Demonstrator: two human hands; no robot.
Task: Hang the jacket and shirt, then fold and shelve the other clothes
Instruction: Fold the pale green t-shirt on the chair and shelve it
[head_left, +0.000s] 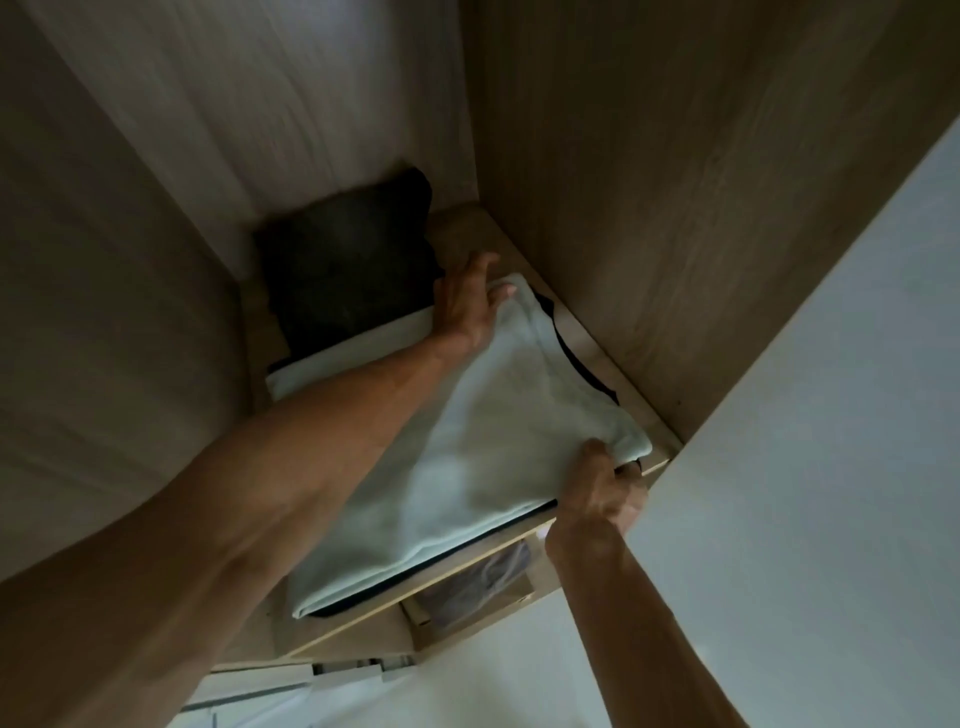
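Observation:
A folded pale mint garment (467, 457) lies on a wooden wardrobe shelf (644, 415), on top of a thin dark folded garment whose edge (576, 358) shows along its right side. My left hand (467, 301) rests flat with straight fingers on the mint garment's far corner. At the near right corner my right hand (602, 483) curls its fingers round the edge of the stack. A folded black garment (348, 270) sits behind, at the back of the shelf.
Wooden wardrobe walls (701, 182) close in the shelf at the left, back and right. A white door (831, 441) stands open at the right. Below the shelf a compartment holds a greyish cloth (483, 577).

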